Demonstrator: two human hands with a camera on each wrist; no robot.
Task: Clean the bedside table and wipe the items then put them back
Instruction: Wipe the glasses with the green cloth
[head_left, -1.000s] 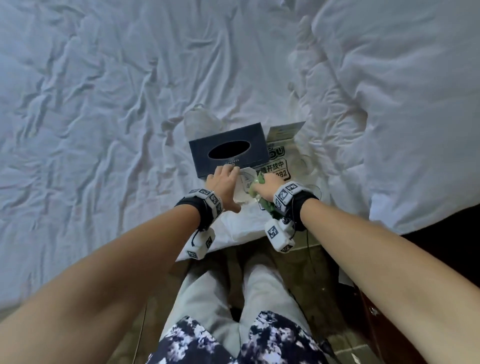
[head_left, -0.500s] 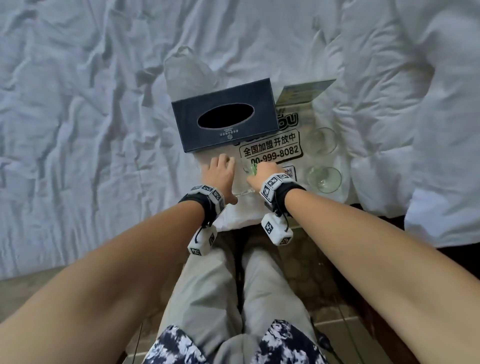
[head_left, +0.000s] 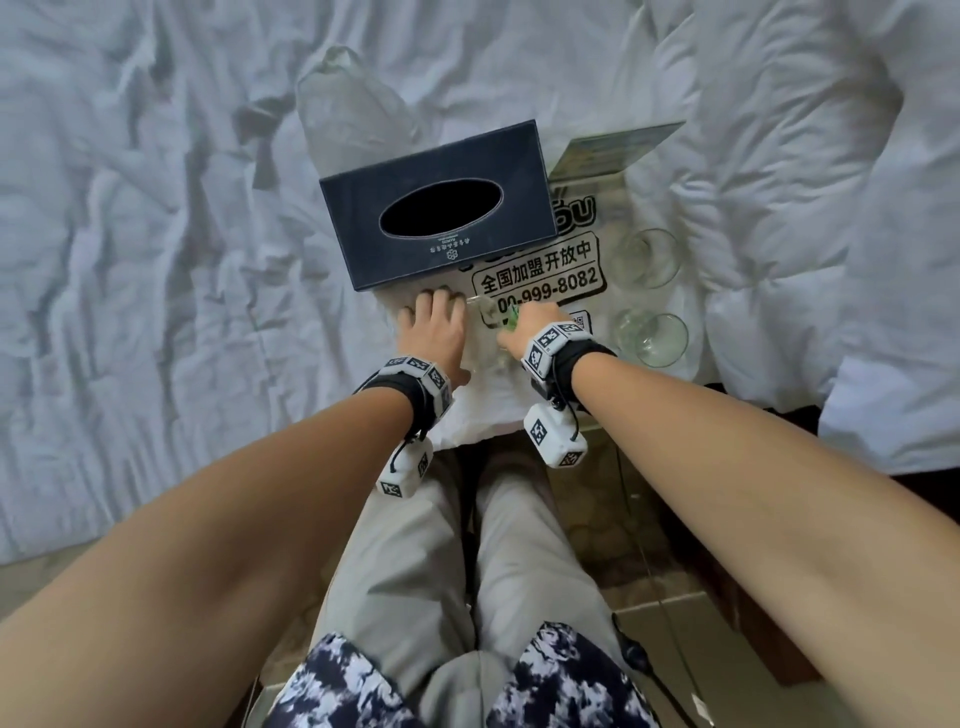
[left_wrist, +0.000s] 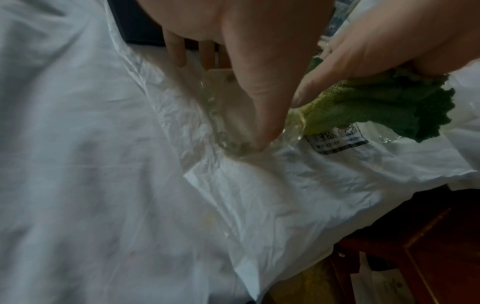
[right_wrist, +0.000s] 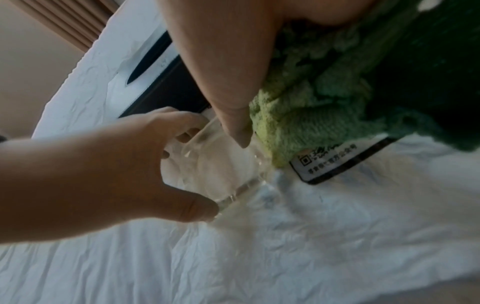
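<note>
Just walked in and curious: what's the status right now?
Left hand grips a clear glass on the bed. Right hand holds green cloth against it. Tissue box close behind.

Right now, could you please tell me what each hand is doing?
Left hand: grips the clear glass, thumb and fingers round it.
Right hand: holds the green cloth bunched against the glass.

Clear glass (right_wrist: 223, 172), green cloth (right_wrist: 306, 115) beside.

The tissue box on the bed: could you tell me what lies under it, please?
The tissue box rests on a printed plastic bag spread on the bedsheet. Whatever lies directly beneath the box is hidden.
</note>
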